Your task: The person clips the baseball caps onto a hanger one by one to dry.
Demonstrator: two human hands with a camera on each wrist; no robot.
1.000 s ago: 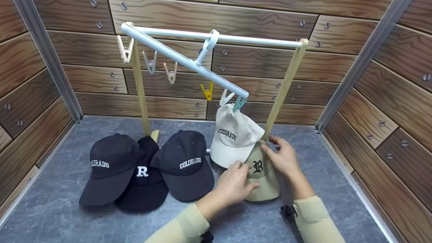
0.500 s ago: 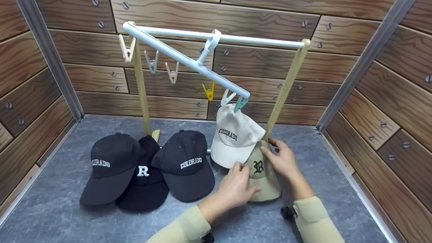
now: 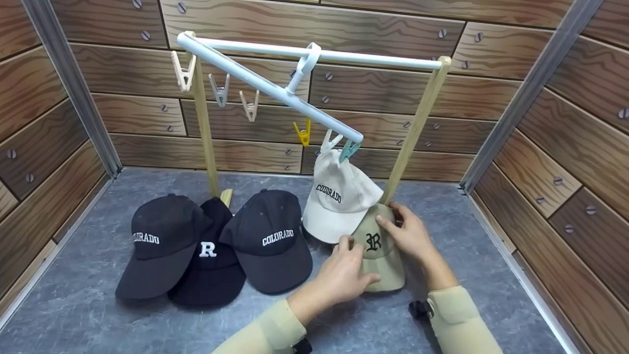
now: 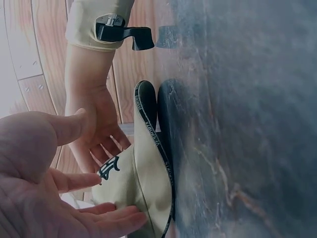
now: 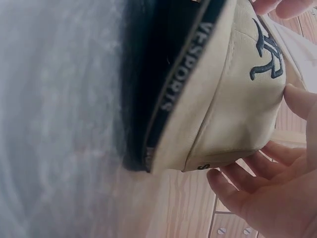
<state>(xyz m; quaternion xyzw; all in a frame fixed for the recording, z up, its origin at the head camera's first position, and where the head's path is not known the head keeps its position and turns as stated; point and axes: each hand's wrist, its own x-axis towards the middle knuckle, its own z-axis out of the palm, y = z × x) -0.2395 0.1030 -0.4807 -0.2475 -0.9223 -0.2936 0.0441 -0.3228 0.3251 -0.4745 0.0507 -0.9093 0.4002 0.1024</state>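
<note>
A khaki baseball cap (image 3: 383, 270) with a dark letter on its crown stands between both hands, its brim close to the grey tabletop. My right hand (image 3: 412, 233) holds the crown's right side, thumb at the front and fingers behind. My left hand (image 3: 344, 270) lies along the other side; in the left wrist view its fingers (image 4: 111, 220) are fairly straight and touch the cap. A white COLORADO cap (image 3: 331, 219) hangs from a white clip (image 3: 330, 141) and a teal clip (image 3: 349, 150), partly overlapping the khaki crown. The far side of the khaki cap is hidden.
Three dark caps rest at left: a COLORADO cap (image 3: 167, 221), an R cap (image 3: 211, 285) and another COLORADO cap (image 3: 270, 216). Above, a white bar hanger (image 3: 245, 73) with several clips hangs slanted from a rack (image 3: 368, 58) on wooden posts. Wood-patterned walls enclose the table (image 3: 78, 285).
The khaki cap has shifted slightly left together with the right hand. The white cap has swung slightly left too. The left hand has hardly moved.
</note>
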